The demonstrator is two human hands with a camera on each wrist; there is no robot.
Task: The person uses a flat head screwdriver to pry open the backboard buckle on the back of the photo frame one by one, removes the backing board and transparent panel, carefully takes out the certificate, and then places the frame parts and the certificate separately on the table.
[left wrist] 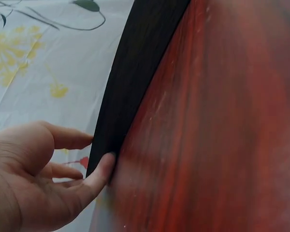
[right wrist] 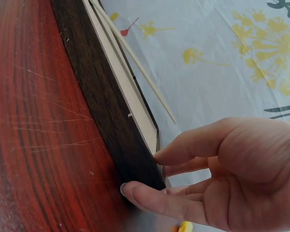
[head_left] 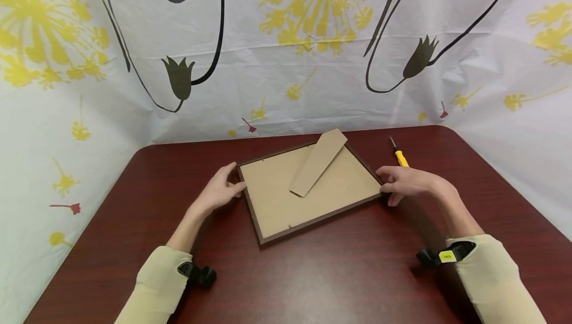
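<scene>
The left hand [head_left: 219, 189] held the picture frame [head_left: 319, 217] in a narrow pinch at its 9 o'clock side, near the corner toward 10, with the thumb opposite the fingers. At 3 o'clock the right hand [head_left: 406, 182] pinched the frame's corner; in the right wrist view its thumb lay along the dark outer side while the other fingers met the corner from the far side.

Between the two hands the frame sat back-upward and askew, one corner pointing to about 7 o'clock. Whether it touched the table along its whole underside, I could not tell. Inside its dark rim lay a tan backing board [head_left: 268, 195], with a small tab [head_left: 290, 226] at the edge toward 7 o'clock. A long cardboard flap [head_left: 319, 162] slanted across the board from the centre toward 1 o'clock, its wider end reaching over the rim.

Between 2 and 3 o'clock, just beyond the right hand, lay a screwdriver [head_left: 401, 158] with a yellow handle, its shaft pointing away toward 11. All around spread the reddish-brown table [head_left: 321, 279]. Pale sleeves [head_left: 489, 274] came in from 7 and 5 o'clock, a black wrist camera [head_left: 205, 276] at each cuff. At 12 o'clock hung a white cloth [head_left: 250, 73] printed with yellow blossoms.
</scene>
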